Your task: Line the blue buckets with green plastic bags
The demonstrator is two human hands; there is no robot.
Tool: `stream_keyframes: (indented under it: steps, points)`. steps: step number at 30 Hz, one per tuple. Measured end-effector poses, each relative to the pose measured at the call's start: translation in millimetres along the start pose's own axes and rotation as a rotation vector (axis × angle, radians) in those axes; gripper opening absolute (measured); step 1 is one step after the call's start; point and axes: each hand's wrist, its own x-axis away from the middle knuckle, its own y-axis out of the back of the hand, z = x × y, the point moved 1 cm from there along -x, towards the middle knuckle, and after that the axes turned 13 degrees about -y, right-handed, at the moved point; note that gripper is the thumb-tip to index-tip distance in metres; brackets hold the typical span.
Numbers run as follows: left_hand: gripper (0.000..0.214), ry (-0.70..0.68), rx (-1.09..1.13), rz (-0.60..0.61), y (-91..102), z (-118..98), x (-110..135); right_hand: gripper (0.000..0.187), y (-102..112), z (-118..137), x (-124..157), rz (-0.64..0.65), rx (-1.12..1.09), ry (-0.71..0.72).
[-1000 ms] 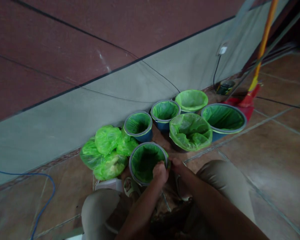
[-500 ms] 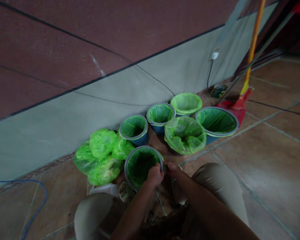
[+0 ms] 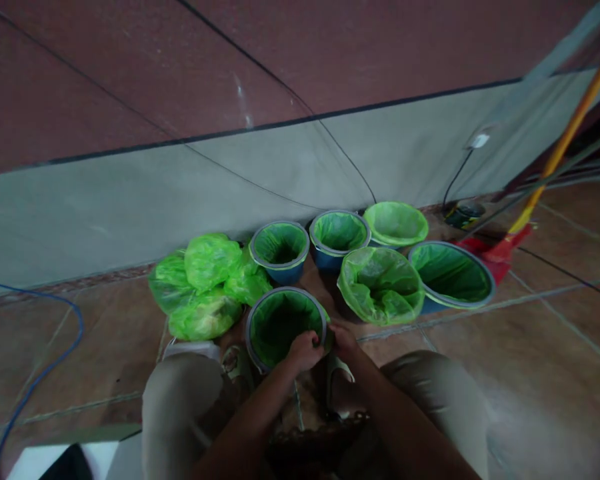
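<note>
A blue bucket (image 3: 260,310) lined with a green plastic bag stands on the tiled floor between my knees. My left hand (image 3: 305,350) is closed on the near rim of this bucket, fingers curled over the bag's edge. My right hand (image 3: 343,339) is closed too, pinching the bag at the rim just to the right. Both forearms reach forward from the bottom of the view.
Several more green-lined blue buckets (image 3: 280,247) stand along the grey wall (image 3: 130,207). A heap of filled green bags (image 3: 205,283) lies to the left. A red broom with an orange handle (image 3: 555,160) leans at right. A blue cable (image 3: 40,373) runs across the floor at left.
The view has swung and tilted, so the wall line looks flatter. Both hands stay at the near rim of the bucket, closer together than before.
</note>
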Motion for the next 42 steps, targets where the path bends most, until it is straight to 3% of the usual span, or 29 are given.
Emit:
stream_keyframes:
  steps: [4,7,12,25,29,33,38,42]
  points:
    - [0.038,0.040,0.105,-0.086,-3.3,14,-7,0.019,2,-3,0,0.028,0.011,-0.052]
    - [0.050,0.004,0.095,-0.040,-8.8,19,-18,0.019,6,-5,-2,0.045,0.001,-0.078]
    - [0.028,-0.017,0.026,0.031,-15.5,20,-31,0.017,10,-5,-2,0.079,-0.058,-0.093]
    - [0.026,0.133,0.029,0.072,-37.6,44,-17,0.020,2,2,11,0.096,-0.087,-0.013]
    - [0.022,0.132,-0.014,0.076,-31.2,38,-12,0.015,1,3,19,0.025,-0.062,0.028]
    - [0.033,0.081,-0.097,0.057,-13.6,35,-2,0.022,4,-5,31,-0.078,0.013,-0.008]
    - [0.037,0.056,-0.150,0.090,5.9,35,13,0.018,11,-18,49,-0.093,0.073,-0.120]
    - [0.032,-0.008,-0.178,0.176,7.9,29,31,0.013,12,-24,59,-0.051,0.208,-0.162]
